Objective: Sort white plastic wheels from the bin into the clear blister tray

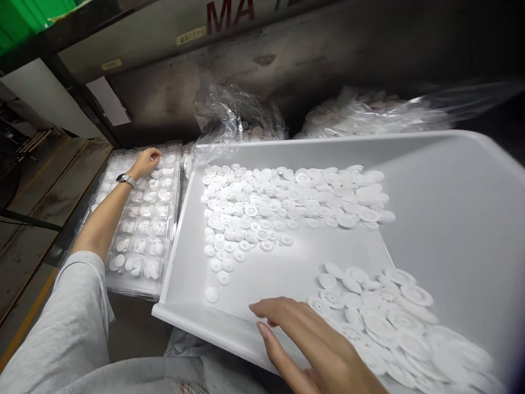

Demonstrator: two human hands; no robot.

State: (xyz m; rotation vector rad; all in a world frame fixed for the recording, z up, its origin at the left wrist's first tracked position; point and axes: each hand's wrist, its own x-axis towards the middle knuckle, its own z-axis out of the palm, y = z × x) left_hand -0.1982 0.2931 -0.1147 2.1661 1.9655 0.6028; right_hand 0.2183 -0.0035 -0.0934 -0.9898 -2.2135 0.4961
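Observation:
My left hand (146,162) is over the far part of a clear compartment tray (141,284). Its fingers are curled together, and I cannot make out what is between them. Small white plastic pieces (142,226) sit in the tray's compartments. My right hand (314,345) hovers above the near edge of a large white bin (205,324), with thumb and fingers apart and nothing held. Just beyond it lies a heap of white round plastic discs (379,323). A broader spread of smaller discs (262,202) covers the bin's far left part. One disc (211,294) lies alone near the front left corner.
Clear plastic bags (241,115) of pale pieces stand behind the bin, with another bag (381,115) farther right. A metal machine panel (164,71) with red lettering rises behind them. A green container (28,22) is at the upper left.

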